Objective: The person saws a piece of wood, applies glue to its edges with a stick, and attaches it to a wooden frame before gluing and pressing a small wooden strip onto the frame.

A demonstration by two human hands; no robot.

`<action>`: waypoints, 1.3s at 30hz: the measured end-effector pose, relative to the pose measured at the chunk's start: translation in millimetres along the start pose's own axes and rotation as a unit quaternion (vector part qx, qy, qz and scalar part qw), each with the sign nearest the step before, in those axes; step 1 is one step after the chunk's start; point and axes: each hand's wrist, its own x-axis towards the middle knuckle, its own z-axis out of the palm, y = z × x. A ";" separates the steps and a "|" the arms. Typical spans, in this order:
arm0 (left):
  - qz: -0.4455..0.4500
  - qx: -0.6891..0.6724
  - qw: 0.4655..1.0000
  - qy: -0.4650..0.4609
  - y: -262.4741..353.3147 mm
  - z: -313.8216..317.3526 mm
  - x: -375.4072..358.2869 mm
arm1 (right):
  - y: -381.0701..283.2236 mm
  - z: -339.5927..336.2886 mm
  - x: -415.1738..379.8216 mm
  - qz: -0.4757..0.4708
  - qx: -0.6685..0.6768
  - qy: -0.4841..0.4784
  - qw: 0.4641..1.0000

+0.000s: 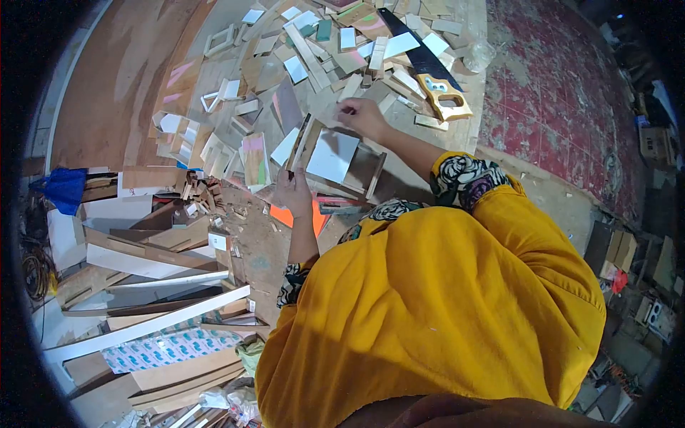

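Observation:
My left hand (292, 191) is closed on the lower end of a narrow dark-edged wooden strip (301, 143). That strip stands along the left side of a small wooden assembly with a white square panel (333, 155) on it. At the assembly's right side is another wooden strip (376, 175). My right hand (362, 118) hovers just beyond the panel's far edge, its fingers bent together. Whatever its fingertips may hold is too small to make out. A small white piece (285, 148) lies left of the strip.
Many wood and white board offcuts (307, 57) cover the work surface ahead. A handsaw (446, 98) with a yellowish handle lies at the far right. Boards (150, 314) are piled on the left, near a blue cloth or bag (63, 189). An orange sheet (292, 215) lies close to my body.

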 end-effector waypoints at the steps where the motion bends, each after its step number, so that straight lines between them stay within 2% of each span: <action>1: 0.009 -0.016 1.000 0.004 -3.5 0.6 -0.2 | 2.7 -11.6 -2.0 0.020 -0.045 -0.010 0.999; 3: 0.017 -0.033 0.999 0.007 -9.3 2.2 0.4 | 3.3 -21.1 -5.1 0.049 -0.067 -0.008 0.997; 6: 0.021 0.005 1.000 0.010 -18.1 3.0 0.6 | -3.6 -18.0 -6.0 0.005 -0.078 -0.016 0.997; 8: 0.035 -0.009 0.999 0.009 -25.6 4.3 2.0 | -13.9 -1.3 -0.8 0.127 0.067 -0.142 0.979; 9: 0.038 -0.007 0.999 0.011 -23.2 3.0 2.0 | -22.9 6.5 -0.7 0.124 0.069 -0.142 0.980; 11: 0.020 -0.028 0.999 0.007 -10.9 2.2 -0.2 | -42.5 21.3 -3.2 0.241 0.203 -0.200 0.928; 12: 0.014 -0.027 1.000 0.003 1.3 -0.1 -0.4 | -44.2 28.3 -1.8 0.237 0.203 -0.199 0.929; 14: -0.001 -0.055 0.998 -0.003 -0.5 0.3 0.2 | -41.2 39.9 0.3 0.258 0.306 -0.208 0.893; 16: -0.018 -0.083 0.996 -0.009 8.0 0.2 -1.2 | -41.9 42.8 -1.4 0.254 0.310 -0.194 0.895; 18: 0.064 -0.101 0.992 0.028 19.3 -1.8 -5.9 | -37.7 43.2 -3.6 0.257 0.319 -0.182 0.894; 19: 0.066 -0.103 0.992 0.028 26.6 -7.3 -8.6 | -39.7 37.2 -7.7 0.255 0.317 -0.180 0.895; 21: 0.181 0.043 0.972 0.142 38.2 -19.9 -14.6 | -46.2 20.1 -18.9 0.223 0.333 -0.185 0.897; 22: 0.186 0.038 0.972 0.142 35.5 -25.1 -20.9 | -51.5 11.1 -23.7 0.218 0.331 -0.181 0.900; 24: 0.089 -0.113 0.990 -0.009 27.0 -32.6 -36.4 | -63.0 -6.9 -38.6 0.250 0.347 -0.196 0.882; 25: 0.088 -0.115 0.989 -0.009 45.8 -34.3 -39.0 | -69.8 -16.5 -46.4 0.251 0.345 -0.195 0.883; 26: -0.065 -0.215 0.967 -0.123 67.1 -35.9 -43.3 | -77.7 -25.9 -53.4 0.229 0.346 -0.228 0.881; 27: -0.214 -0.305 0.899 -0.233 82.3 -35.6 -45.6 | -83.9 -33.0 -59.4 0.205 0.348 -0.260 0.877; 28: -0.211 -0.304 0.899 -0.235 81.9 -31.3 -45.2 | -87.9 -36.8 -65.3 0.211 0.331 -0.262 0.882; 30: -0.256 -0.416 0.781 -0.389 81.0 -20.7 -42.0 | -87.8 -44.5 -74.7 0.198 0.327 -0.264 0.886; 31: -0.252 -0.414 0.780 -0.395 84.3 -15.3 -41.2 | -87.6 -49.3 -78.5 0.188 0.322 -0.269 0.888; 34: -0.304 -0.457 0.708 -0.445 95.2 0.2 -40.5 | -86.0 -63.0 -89.6 0.176 0.297 -0.247 0.905; 36: -0.310 -0.470 0.680 -0.469 93.9 12.6 -42.8 | -83.7 -78.2 -96.6 0.176 0.287 -0.233 0.912; 39: -0.312 -0.498 0.635 -0.502 98.1 29.0 -48.8 | -77.4 -111.2 -101.8 0.169 0.078 -0.232 0.955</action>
